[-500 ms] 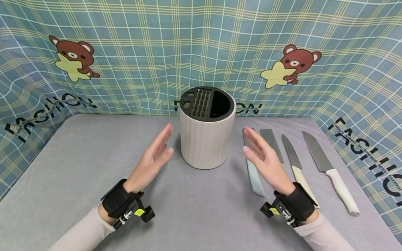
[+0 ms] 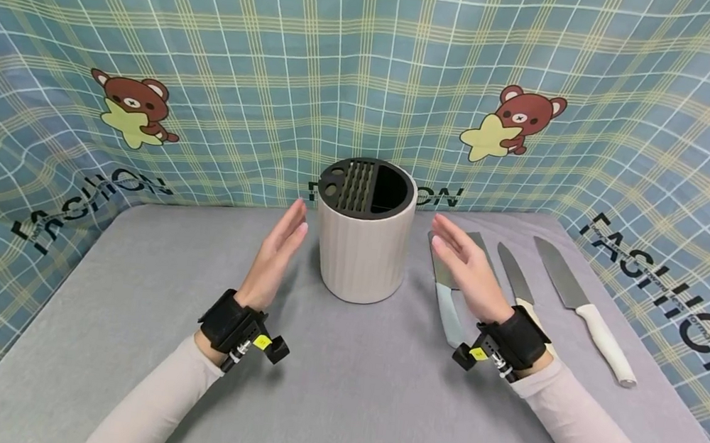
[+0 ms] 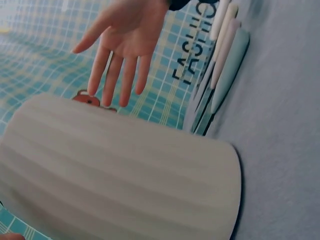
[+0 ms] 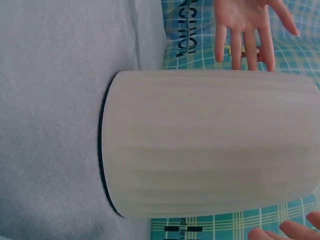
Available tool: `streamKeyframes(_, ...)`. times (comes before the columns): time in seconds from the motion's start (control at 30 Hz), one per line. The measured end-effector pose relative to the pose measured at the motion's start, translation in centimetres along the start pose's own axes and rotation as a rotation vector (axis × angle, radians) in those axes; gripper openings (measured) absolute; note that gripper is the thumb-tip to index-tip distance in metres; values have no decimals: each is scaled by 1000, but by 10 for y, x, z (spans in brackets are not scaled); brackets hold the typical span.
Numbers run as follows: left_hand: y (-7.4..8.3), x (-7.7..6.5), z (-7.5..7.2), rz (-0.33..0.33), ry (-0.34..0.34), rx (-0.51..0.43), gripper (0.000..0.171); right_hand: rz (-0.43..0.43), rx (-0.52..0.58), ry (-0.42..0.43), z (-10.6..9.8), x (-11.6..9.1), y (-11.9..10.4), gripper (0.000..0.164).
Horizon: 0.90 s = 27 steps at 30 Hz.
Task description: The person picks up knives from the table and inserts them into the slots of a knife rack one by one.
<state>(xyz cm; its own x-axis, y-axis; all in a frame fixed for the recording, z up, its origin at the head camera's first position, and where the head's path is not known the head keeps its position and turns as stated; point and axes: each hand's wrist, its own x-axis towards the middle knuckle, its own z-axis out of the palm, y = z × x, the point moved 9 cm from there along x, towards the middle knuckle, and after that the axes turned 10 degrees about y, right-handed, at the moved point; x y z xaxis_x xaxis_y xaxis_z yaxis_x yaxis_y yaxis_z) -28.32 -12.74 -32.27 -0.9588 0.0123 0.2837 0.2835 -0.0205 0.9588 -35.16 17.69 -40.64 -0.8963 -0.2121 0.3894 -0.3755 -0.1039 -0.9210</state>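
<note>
A pale ribbed cylindrical knife holder point(image 2: 361, 258) with a black slotted top point(image 2: 355, 186) stands upright at the back middle of the table. My left hand point(image 2: 272, 260) hovers just left of it, fingers straight, touching nothing. On the other side, my right hand point(image 2: 468, 272) is held with straight fingers, above the knives and apart from the holder. Beneath it lies a knife with a pale blue handle point(image 2: 447, 312), beside a broad blade point(image 2: 480, 242) whose handle is hidden. Farther right are a cream-handled knife point(image 2: 515, 271) and a larger white-handled knife point(image 2: 603, 342).
A grey cloth covers the table point(image 2: 351, 392). Blue plaid fabric point(image 2: 267, 63) printed with bears and lettering hangs behind and along both sides. Each wrist wears a black strap point(image 2: 231, 324) with a small camera.
Both hands have moved slightly forward toward the back of the table, still on either side of the holder. The holder and knives stay in place; the head view has shifted a little.
</note>
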Motion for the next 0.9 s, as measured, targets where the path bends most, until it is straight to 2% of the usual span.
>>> streamKeyframes(0.03, -1, 2, 0, -1, 0, 5, 60, 2, 10, 9, -5, 3, 12, 55)
streamKeyframes(0.1, -3, 6, 1, -3, 0, 7, 59, 13, 15, 25, -6, 5, 16, 53)
streamKeyframes(0.13, -3, 8, 1, -1, 0, 5, 59, 21, 49, 16, -1, 3, 4, 54)
streamKeyframes(0.3, -4, 17, 3, -6, 4, 7, 61, 61, 33, 9, 23, 1, -39, 60)
streamKeyframes(0.33, -5, 18, 4, -8, 5, 8, 61, 66, 20, 12, 24, 3, -39, 60)
streamKeyframes(0.4, -5, 21, 4, -16, 4, 6, 61, 55, -10, 27, 16, 13, -17, 57)
streamKeyframes(0.47, -7, 24, 5, -22, 2, 5, 61, 54, -1, 41, 6, 22, 8, 56)
streamKeyframes(0.5, -7, 25, 5, -24, 1, 5, 61, 53, 10, 43, 5, 25, 12, 55)
streamKeyframes(0.53, -8, 26, 5, -27, 1, 3, 61, 42, 26, 45, -2, 31, 27, 53)
streamKeyframes(0.57, -8, 27, 5, -30, 1, 0, 62, 42, 39, 51, -3, 33, 30, 53)
streamKeyframes(0.67, -9, 30, 5, -39, 4, 2, 63, 33, 47, 53, -3, 40, 35, 54)
streamKeyframes(0.8, -10, 34, 5, -49, 7, 8, 64, 39, -13, 43, 1, 44, 30, 55)
streamKeyframes(0.83, -11, 35, 5, -51, 8, 9, 63, 41, -21, 41, 3, 43, 26, 55)
streamKeyframes(0.87, -11, 36, 5, -54, 11, 8, 63, 51, -7, 31, 9, 38, 11, 55)
streamKeyframes(0.9, -11, 37, 6, -58, 12, 8, 63, 62, 4, 24, 12, 37, 4, 56)
